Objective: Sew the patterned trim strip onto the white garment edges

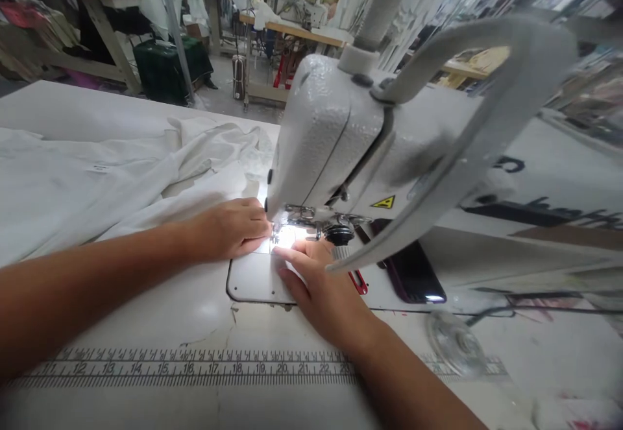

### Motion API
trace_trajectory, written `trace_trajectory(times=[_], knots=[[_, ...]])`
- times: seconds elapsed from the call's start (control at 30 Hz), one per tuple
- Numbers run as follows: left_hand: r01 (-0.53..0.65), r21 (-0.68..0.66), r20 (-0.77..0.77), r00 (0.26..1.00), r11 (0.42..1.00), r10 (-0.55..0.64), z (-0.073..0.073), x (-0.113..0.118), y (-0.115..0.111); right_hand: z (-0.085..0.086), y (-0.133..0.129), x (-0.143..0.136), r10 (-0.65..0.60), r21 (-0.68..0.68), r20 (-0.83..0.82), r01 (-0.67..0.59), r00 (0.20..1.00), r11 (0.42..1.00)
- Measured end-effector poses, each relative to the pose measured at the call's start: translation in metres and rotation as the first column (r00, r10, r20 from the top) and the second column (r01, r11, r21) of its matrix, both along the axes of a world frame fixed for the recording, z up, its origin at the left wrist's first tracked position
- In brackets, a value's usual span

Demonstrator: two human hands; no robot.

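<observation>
A white sewing machine (pixel 316 119) stands before me, its lamp glaring at the needle and presser foot (pixel 275 238). My left hand (pixel 238 226) is left of the foot, fingers bent together over the edge of a white cloth (pixel 219 187). That cloth spreads in loose folds to the left. My right hand (pixel 324 287) is right of the foot, index finger stretched toward it and thumb apart above the metal plate (pixel 257 281). Glare hides the cloth under the foot and what the right fingertips touch.
Right of my right hand are red-handled snips (pixel 359 282) and a dark phone (pixel 413 264). A clear round disc (pixel 455 342) lies farther right. A ruler strip (pixel 209 368) runs along the front of the white table. A grey curved guard (pixel 467 151) arches from the machine's head. Other worktables stand behind.
</observation>
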State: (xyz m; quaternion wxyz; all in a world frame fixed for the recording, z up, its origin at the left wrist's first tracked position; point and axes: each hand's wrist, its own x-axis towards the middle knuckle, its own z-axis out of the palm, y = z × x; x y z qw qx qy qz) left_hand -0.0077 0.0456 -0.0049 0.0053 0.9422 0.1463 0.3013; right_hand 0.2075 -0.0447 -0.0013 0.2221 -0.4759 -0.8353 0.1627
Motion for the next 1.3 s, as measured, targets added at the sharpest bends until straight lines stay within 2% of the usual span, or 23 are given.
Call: trace_trajectory(times=[0.13, 0.3, 0.4, 0.53, 0.9, 1.03, 1.13, 1.2, 1.23, 1.27, 1.3], knots=[[-0.025, -0.022, -0.032, 0.999, 0.999, 0.025, -0.002, -0.002, 0.0, 0.003, 0.0, -0.003, -0.027, -0.039, 0.03, 0.028, 0.999, 0.999], [-0.073, -0.023, -0.07, 0.995, 0.997, 0.071, -0.006, -0.004, 0.001, 0.005, 0.0, -0.004, -0.028, -0.024, 0.048, 0.03, 0.998, 0.999], [-0.066, -0.018, -0.068, 0.996, 0.998, 0.064, -0.005, -0.004, 0.001, 0.006, 0.0, -0.004, -0.023, -0.058, 0.076, 0.027, 0.997, 0.998], [-0.031, -0.013, -0.074, 0.997, 0.999, 0.03, -0.004, -0.004, 0.0, 0.007, 0.0, -0.005, -0.018, -0.038, 0.078, 0.021, 0.997, 0.999], [-0.062, -0.046, -0.011, 0.998, 0.997, 0.062, -0.007, -0.003, -0.001, 0.011, -0.001, -0.006, -0.009, -0.044, 0.087, 0.013, 0.996, 0.999], [-0.124, -0.065, -0.078, 0.99, 0.99, 0.119, -0.003, -0.003, -0.003, 0.011, 0.0, -0.005, 0.006, -0.036, 0.071, -0.003, 0.997, 0.999], [-0.187, -0.085, -0.153, 0.973, 0.979, 0.172, 0.006, -0.007, -0.008, 0.013, -0.001, -0.003, 0.024, 0.001, 0.035, -0.024, 0.999, 1.0], [-0.263, -0.163, -0.161, 0.958, 0.951, 0.238, 0.014, -0.016, -0.018, 0.014, -0.005, -0.004, 0.038, 0.042, -0.001, -0.038, 0.999, 0.998], [-0.324, -0.244, -0.152, 0.944, 0.914, 0.294, 0.019, -0.023, -0.025, 0.015, -0.009, -0.005, 0.049, 0.06, -0.015, -0.048, 0.999, 0.997], [-0.388, -0.354, -0.14, 0.922, 0.851, 0.362, 0.023, -0.03, -0.036, 0.016, -0.014, -0.008, 0.066, 0.072, -0.028, -0.064, 0.997, 0.995], [-0.439, -0.484, -0.129, 0.892, 0.757, 0.434, 0.028, -0.038, -0.048, 0.017, -0.02, -0.012, 0.088, 0.077, -0.044, -0.085, 0.995, 0.993]])
